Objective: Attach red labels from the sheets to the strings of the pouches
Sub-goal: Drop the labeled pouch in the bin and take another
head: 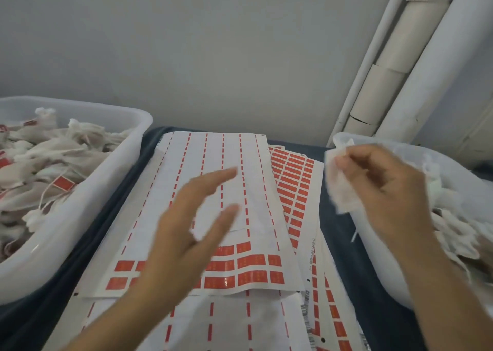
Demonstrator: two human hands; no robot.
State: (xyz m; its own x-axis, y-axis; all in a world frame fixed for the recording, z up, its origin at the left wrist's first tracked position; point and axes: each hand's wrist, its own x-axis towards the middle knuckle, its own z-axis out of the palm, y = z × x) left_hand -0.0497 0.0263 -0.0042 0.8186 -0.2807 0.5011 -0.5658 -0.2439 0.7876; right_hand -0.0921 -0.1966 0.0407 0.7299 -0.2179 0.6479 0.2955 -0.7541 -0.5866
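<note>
While the right hand [384,188] pinches a white pouch [340,182] at 3 o'clock over the right tub [373,257], the left hand [186,230] hovers, fingers spread, above the top label sheet [213,190], whose remaining red labels [248,268] sit at 6 o'clock; labelled pouches [53,164] fill the 9 o'clock tub [88,204].

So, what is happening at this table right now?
A person is labelling pouches. The right hand pinches a white pouch above the right bin. The left hand hovers open over the top label sheet, which has few red labels left. Labelled pouches fill the left bin.
</note>
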